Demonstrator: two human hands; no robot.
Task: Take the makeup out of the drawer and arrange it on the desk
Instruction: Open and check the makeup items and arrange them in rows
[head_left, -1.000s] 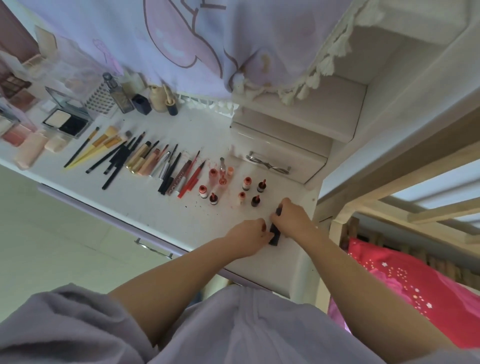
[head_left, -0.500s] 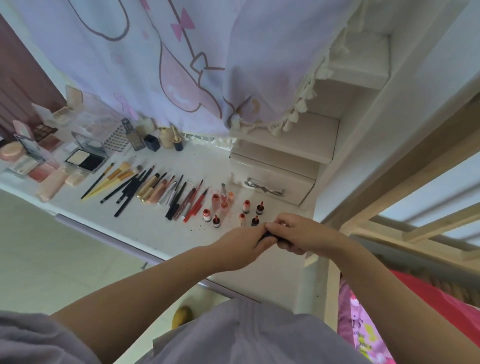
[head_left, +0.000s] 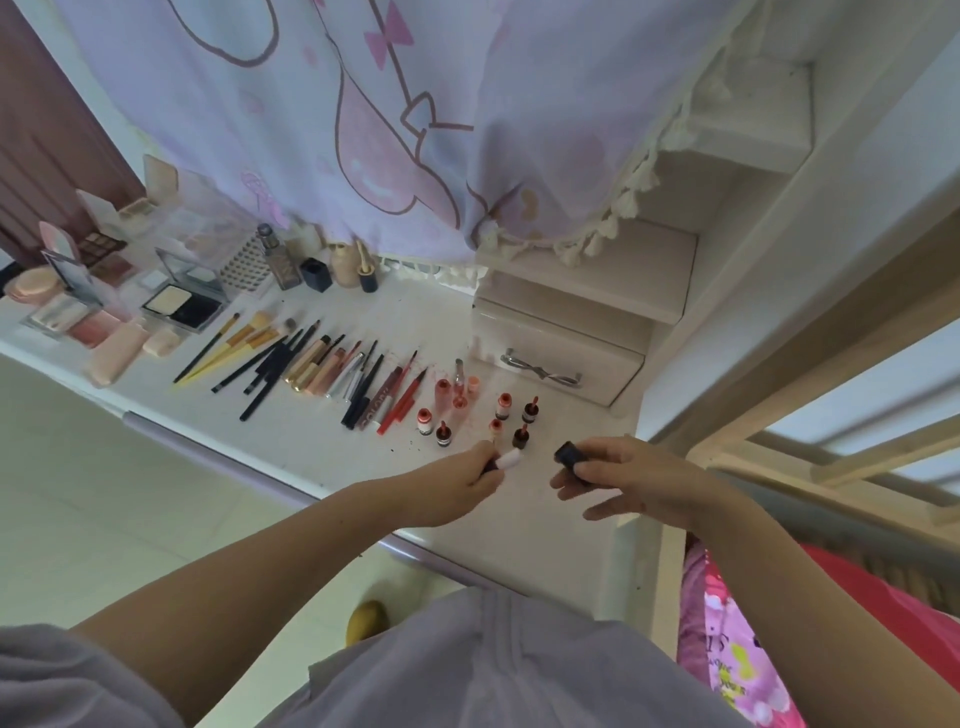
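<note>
My left hand pinches a short lipstick body with a pale pink tip between thumb and curled fingers, and my right hand grips its dark, squat cylindrical cap at the fingertips while the lower fingers splay loosely; half a second ago both hands were pressed together around one dark tube, and a second ago that tube sat upright on the desk under my fingers, so the cap has just come off and the two halves are now apart, held above the near right part of the white desk top; I judge this to mean I am readying this lipstick to stand uncapped like its neighbours, so it is not yet placed; just beyond my hands stands the cluster of small open lipsticks with red and orange tips, near enough that a careless move could topple them; further left lie the row of slim pencils and tubes, then the yellow-handled brushes, then open compacts and palettes toward the far left; the small cream drawer with a metal handle sits shut against the wall, to the right of the rows.
</note>
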